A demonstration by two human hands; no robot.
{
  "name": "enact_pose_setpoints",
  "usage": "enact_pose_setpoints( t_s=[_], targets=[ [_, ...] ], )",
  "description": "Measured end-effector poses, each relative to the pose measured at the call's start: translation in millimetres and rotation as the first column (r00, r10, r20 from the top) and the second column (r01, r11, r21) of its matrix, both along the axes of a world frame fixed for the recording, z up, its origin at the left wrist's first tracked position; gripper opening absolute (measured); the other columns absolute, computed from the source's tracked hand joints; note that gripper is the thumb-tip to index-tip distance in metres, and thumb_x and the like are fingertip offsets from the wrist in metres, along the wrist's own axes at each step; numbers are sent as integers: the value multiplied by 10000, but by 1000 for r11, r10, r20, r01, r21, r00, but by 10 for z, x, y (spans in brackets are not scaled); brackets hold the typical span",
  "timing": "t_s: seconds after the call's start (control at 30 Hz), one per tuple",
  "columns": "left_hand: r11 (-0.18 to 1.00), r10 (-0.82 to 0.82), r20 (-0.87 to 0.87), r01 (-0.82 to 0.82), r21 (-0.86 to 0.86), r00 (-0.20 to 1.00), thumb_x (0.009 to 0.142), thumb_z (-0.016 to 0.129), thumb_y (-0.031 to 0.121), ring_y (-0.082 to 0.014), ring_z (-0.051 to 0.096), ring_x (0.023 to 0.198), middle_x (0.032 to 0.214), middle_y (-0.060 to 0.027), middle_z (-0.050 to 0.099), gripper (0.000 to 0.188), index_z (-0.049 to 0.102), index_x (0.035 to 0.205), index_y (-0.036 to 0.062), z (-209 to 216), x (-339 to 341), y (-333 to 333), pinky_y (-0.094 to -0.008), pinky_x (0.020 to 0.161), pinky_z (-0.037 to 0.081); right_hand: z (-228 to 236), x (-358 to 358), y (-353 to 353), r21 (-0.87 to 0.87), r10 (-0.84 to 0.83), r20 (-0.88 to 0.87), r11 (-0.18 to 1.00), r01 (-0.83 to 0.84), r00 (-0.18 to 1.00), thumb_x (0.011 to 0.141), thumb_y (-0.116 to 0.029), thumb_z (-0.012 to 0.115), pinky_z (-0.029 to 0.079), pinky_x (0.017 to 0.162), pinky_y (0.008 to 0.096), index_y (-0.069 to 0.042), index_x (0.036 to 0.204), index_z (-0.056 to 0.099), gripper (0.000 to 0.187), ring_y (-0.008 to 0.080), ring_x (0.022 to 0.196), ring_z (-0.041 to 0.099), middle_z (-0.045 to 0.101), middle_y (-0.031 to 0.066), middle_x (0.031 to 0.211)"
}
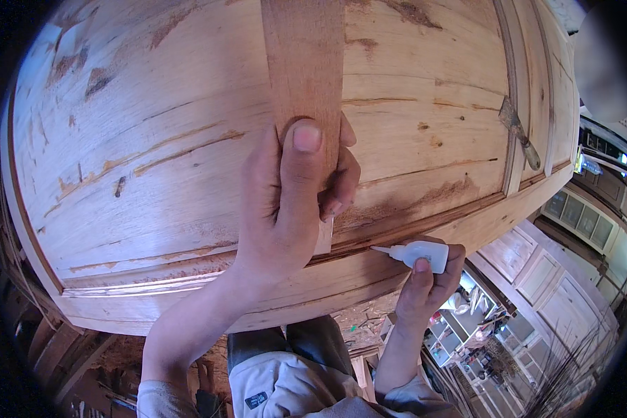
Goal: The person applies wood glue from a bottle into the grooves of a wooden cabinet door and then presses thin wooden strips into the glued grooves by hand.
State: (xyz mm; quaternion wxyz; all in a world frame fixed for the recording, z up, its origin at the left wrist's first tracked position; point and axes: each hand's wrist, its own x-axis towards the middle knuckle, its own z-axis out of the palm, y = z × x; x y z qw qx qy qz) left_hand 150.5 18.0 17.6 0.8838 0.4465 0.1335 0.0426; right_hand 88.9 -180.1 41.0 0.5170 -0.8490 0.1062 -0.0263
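1. Across the upper middle of the view, a flat, reddish-brown wooden strip (303, 70) stands out over a broad wooden panel (209, 76) and runs out past the top edge.
2. The person's left hand (296, 181) grips this strip near its lower part, the thumb lying along the near face and the other fingers curled round the right-hand edge.
3. To the right and lower, the person's right hand (428, 282) pinches a small whitish squeeze bottle (421, 256) between thumb and curled fingers.
4. The bottle lies tilted almost on its side, its thin nozzle (383, 250) pointing left, close to the dark groove (411, 233) along the panel's near border; whether the tip touches the wood cannot be told.
5. The panel's pale surface carries long dark cracks, brown smears and scattered knots, and a raised frame (327, 282) borders it on the near side.
6. Well apart from both hands, a scraper-like tool (519, 132) with a flat blade and a wooden handle lies at the panel's right end.
7. Below, the person's grey shirt (299, 383) and dark trousers (285, 339) show; beyond, at right, panelled doors (536, 279) lean outward.
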Motion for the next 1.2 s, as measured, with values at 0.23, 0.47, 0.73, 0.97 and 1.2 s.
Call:
enact_pose_setpoints(
  t_s=[0.23,0.47,0.73,0.97,1.2],
  targets=[
    [1000,-13,4,13,11,1000,1033,315,354,-55,372,484,594,-34,457,381,462,1001,4,-1,-2,3,-201,433,269,25,9,11,19,-1,-11,1000,1,1000,865,-335,654,379,540,198,-26,948,483,363,65,608,460,548,37,784],
    [1000,-25,-8,25,6,1000,1033,318,357,-55,373,484,592,-30,453,383,460,1004,3,9,-2,6,-201,432,269,42,3,2,45,-25,-49,999,27,999,845,-342,691,434,693,238,-30,926,444,405,108,741,507,553,62,845],
    [1000,-21,18,20,16,1000,1036,306,353,-54,376,482,595,-30,454,382,460,1012,5,-6,-1,2,-198,427,271,65,27,-18,53,2,-49,999,1,999,875,-286,650,458,705,254,-14,936,430,355,129,751,518,547,90,859],
    [1000,6,4,-6,-3,1000,1036,316,340,-54,380,484,604,-30,456,364,461,1009,8,16,-6,-8,-198,427,273,12,27,-63,-21,-6,11,1000,6,1000,884,-318,620,386,591,234,-24,922,480,328,107,679,469,556,57,798],
    [1000,-25,32,25,-18,999,1035,332,325,-63,394,497,667,-32,460,351,460,1006,-1,-13,-1,-9,-201,427,279,14,28,-99,-40,7,3,999,-7,1000,888,-350,612,388,598,237,-24,918,477,355,108,679,467,552,54,802]
  ],
)
